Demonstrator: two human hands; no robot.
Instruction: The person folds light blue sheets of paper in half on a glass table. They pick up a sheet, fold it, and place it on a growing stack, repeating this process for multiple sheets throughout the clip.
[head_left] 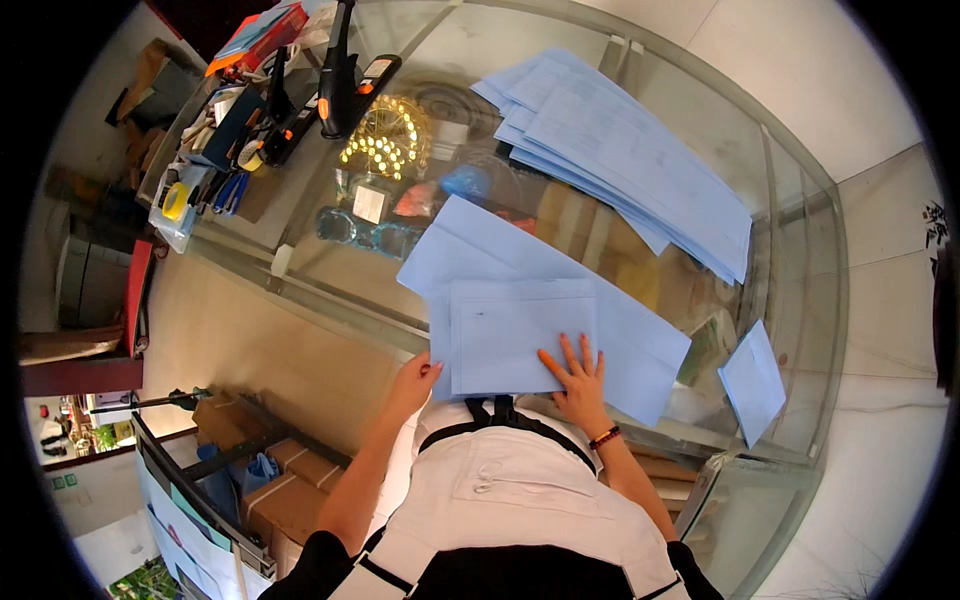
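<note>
A light-blue sheet of paper (520, 320), looking folded, lies at the near edge of a glass table in front of my body. My right hand (578, 385) rests flat on its lower right part, fingers spread. At the left side, my left hand (415, 382) has its fingers curled, with thumb and finger pinching the edge of the blue paper; how many layers they grip is hidden. Beneath and behind it, larger blue sheets (625, 345) spread diagonally toward the right.
Farther right lies a fanned stack of blue sheets (630, 150). A smaller blue piece (755, 385) sits near the right edge. Two black tools with orange parts (340, 85) and a cluttered box (225, 125) occupy the far left. Cardboard boxes (300, 490) stand below on the left.
</note>
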